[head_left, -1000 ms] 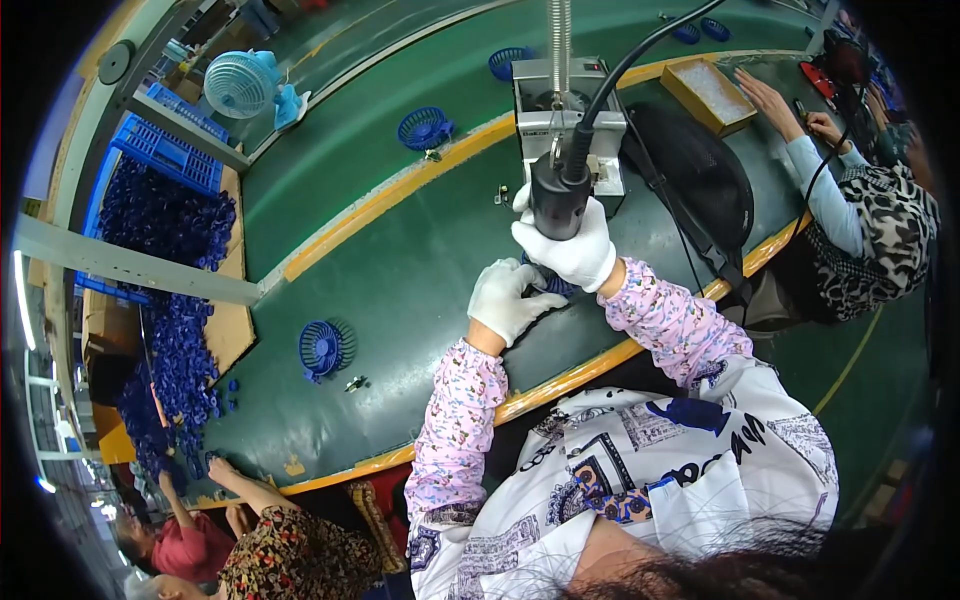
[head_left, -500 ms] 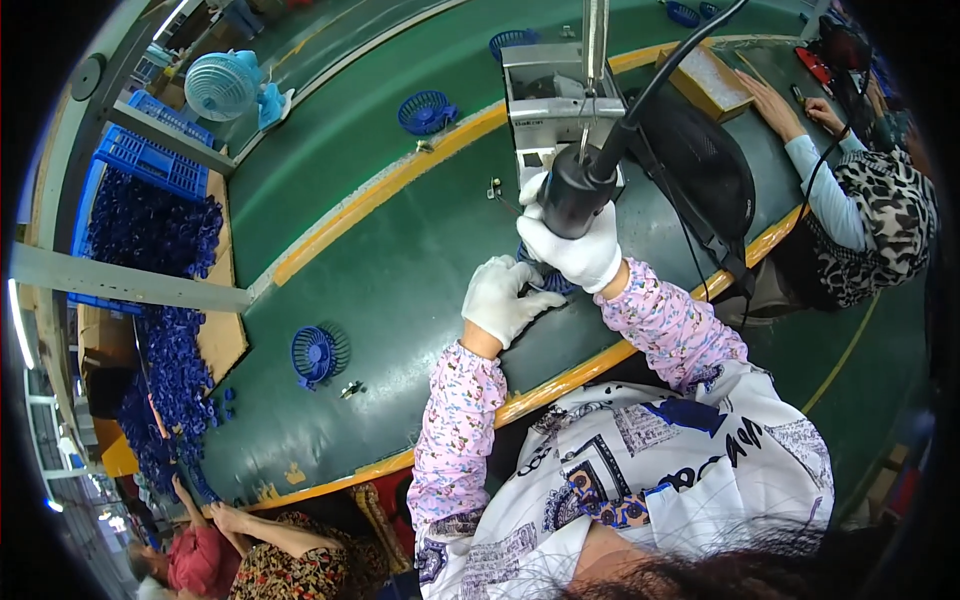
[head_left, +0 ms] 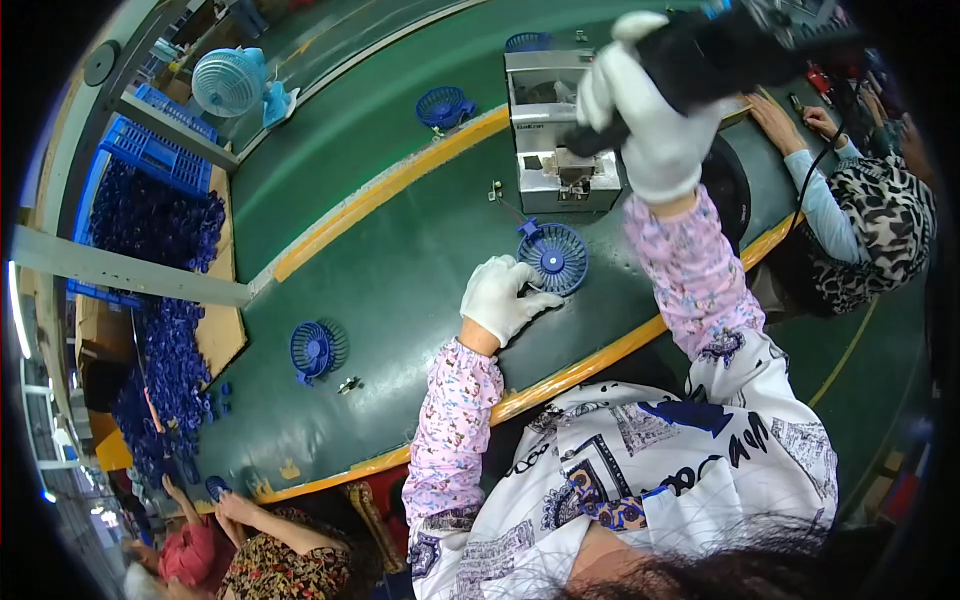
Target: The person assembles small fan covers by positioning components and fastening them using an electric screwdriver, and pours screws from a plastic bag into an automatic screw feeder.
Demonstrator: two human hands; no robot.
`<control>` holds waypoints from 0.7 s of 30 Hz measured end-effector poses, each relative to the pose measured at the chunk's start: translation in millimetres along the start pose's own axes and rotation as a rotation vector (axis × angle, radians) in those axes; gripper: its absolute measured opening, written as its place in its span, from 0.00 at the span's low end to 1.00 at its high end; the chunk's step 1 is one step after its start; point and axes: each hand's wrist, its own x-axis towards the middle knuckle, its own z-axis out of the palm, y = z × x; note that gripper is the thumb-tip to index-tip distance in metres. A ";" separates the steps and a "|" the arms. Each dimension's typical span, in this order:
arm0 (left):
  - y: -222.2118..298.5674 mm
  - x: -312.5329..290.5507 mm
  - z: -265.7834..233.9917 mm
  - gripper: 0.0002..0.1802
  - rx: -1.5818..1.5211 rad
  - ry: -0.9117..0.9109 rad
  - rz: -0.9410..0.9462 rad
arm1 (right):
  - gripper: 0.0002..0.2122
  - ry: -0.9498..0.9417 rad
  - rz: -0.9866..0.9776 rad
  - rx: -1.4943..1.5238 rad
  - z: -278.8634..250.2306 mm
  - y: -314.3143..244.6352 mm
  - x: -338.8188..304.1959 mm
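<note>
A round blue plastic fan housing (head_left: 568, 278) with radial ribs and a pale centre lies flat on the green worktop in front of me. My left hand (head_left: 500, 300), in a white glove, holds its near left rim between thumb and fingers. Raised to the right, above the housing and apart from it, my gloved right hand (head_left: 655, 135) is wrapped round a black electric screwdriver (head_left: 705, 55). The tool is smeared by motion, and its tip is hard to make out. A thin wire with a small metal part (head_left: 496, 190) runs to the housing's blue tab.
Behind the housing stands a metal screw feeder box (head_left: 565, 185). More blue housings lie at left (head_left: 312, 350) and on the far belt (head_left: 443, 107); a small metal part (head_left: 349, 385) sits nearby. Blue parts (head_left: 170, 370) are heaped far left. Co-workers sit on both sides.
My right hand has lifted the screwdriver up and to the right, off the housing, which now shows fully. My left hand has stayed at the rim.
</note>
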 end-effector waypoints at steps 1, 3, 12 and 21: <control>-3.2 -1.2 1.1 0.17 0.001 0.012 0.009 | 0.06 0.024 0.092 0.164 -0.5 0.2 -12.0; -1.8 -0.2 -0.1 0.17 0.000 0.012 0.003 | 0.08 -0.025 0.260 0.116 2.4 -4.0 -40.7; -6.7 2.8 3.9 0.18 -0.040 0.000 0.002 | 0.13 -0.122 0.429 -0.100 3.5 34.3 -108.3; -3.0 2.6 1.4 0.18 -0.027 -0.006 0.000 | 0.09 0.016 0.500 0.168 5.3 14.4 -76.0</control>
